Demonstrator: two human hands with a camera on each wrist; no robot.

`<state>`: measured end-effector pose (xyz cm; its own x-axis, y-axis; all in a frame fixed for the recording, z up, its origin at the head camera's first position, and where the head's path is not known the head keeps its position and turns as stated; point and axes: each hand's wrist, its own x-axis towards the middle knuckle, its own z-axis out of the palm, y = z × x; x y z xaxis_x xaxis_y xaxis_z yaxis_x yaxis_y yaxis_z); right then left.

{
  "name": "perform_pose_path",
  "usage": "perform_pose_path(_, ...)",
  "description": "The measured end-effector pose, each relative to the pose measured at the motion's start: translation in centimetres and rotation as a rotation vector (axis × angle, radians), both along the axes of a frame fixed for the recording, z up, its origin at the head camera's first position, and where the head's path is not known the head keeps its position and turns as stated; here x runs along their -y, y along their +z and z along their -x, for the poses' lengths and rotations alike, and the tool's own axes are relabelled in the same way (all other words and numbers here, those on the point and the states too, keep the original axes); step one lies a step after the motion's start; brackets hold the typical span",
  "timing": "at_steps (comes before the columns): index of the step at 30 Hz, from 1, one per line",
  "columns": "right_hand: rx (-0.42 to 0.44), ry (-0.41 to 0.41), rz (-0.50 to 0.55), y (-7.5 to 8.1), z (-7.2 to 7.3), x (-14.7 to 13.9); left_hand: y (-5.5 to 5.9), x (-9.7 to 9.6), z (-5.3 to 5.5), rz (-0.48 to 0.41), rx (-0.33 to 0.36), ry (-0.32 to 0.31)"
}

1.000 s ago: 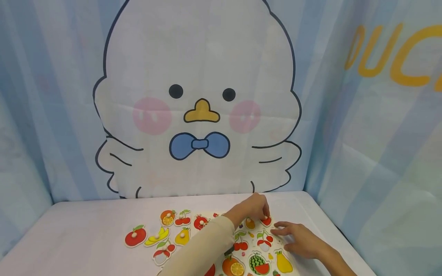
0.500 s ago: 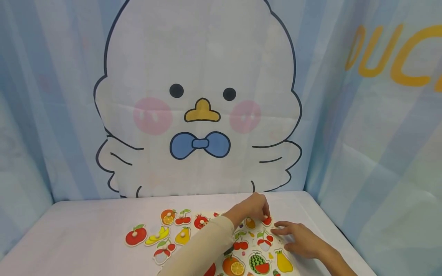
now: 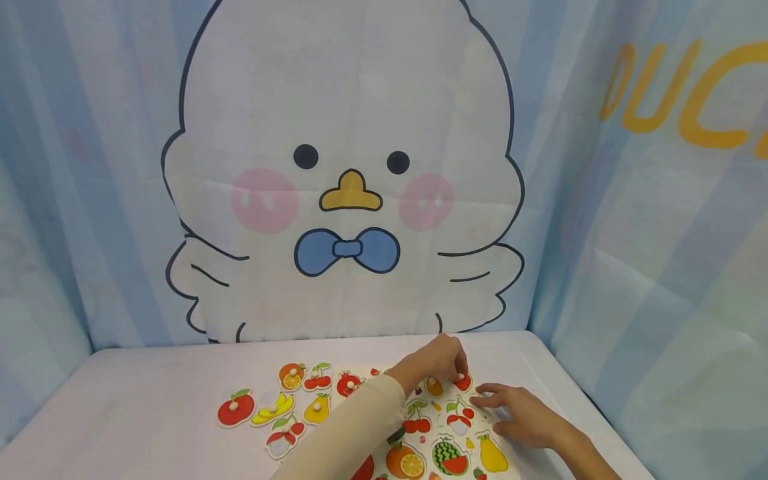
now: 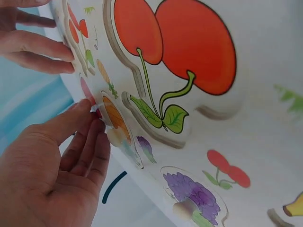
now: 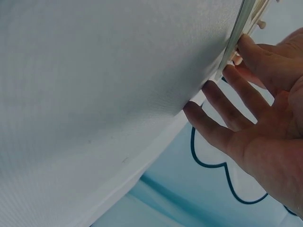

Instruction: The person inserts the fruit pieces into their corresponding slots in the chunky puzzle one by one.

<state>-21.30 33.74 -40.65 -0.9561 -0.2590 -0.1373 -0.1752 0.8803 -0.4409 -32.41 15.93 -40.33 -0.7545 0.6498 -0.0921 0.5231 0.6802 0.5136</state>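
Note:
A fruit puzzle board lies on the table. My left hand, its arm in a beige sleeve, reaches across the board and pinches a red fruit puzzle piece at the far right corner. In the left wrist view, thumb and fingers close over that spot, beside an orange-brown fruit piece with a round knob. My right hand rests at the board's right edge, fingers stretched out; in the right wrist view the fingertips touch the board's edge and the tabletop.
Left of the board lie several loose knobbed pieces: an apple, bananas, an orange, cherries, a pear and a lychee. The left sleeve hides part of the board. A duck-printed curtain hangs behind the table.

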Motion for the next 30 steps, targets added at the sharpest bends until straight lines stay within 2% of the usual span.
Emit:
perform_pose_path(8, -0.009, 0.039, -0.001, -0.1, -0.1, -0.2, 0.0, 1.2, 0.1, -0.023, -0.025, -0.026)
perform_pose_path(12, -0.013, 0.03, -0.009, 0.0, -0.1, -0.2, 0.2, 2.2, 0.0, -0.038, -0.03, -0.052)
perform_pose_path(20, -0.009, -0.028, -0.019, -0.1, -0.1, 0.0, 0.3, 4.5, -0.2, -0.083, -0.038, -0.115)
perform_pose_path(30, -0.016, 0.007, -0.014, 0.1, -0.2, 0.0, 0.9, 8.1, -0.8, -0.138, -0.045, -0.152)
